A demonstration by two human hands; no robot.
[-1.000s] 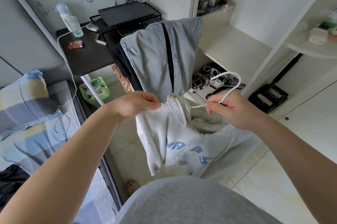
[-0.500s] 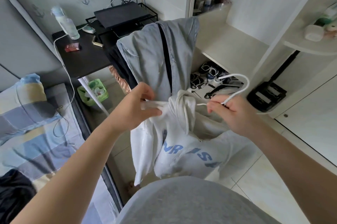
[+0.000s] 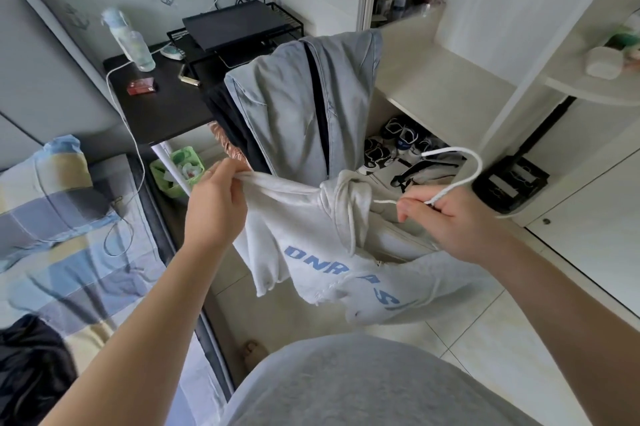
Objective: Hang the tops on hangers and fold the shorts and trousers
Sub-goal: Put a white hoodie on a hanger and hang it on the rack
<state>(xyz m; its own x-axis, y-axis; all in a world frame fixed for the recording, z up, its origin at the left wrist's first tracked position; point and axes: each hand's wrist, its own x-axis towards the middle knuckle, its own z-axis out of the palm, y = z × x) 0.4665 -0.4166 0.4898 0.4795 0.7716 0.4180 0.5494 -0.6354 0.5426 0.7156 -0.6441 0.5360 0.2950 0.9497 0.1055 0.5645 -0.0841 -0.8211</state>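
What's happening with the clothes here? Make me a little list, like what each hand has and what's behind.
Left hand: grips the shoulder of the white hoodie
Right hand: holds the white hanger just below its hook
Hoodie: held up in the air between the hands, with blue letters on it
Behind: pale grey garment draped upright, black desk, shoes under a shelf
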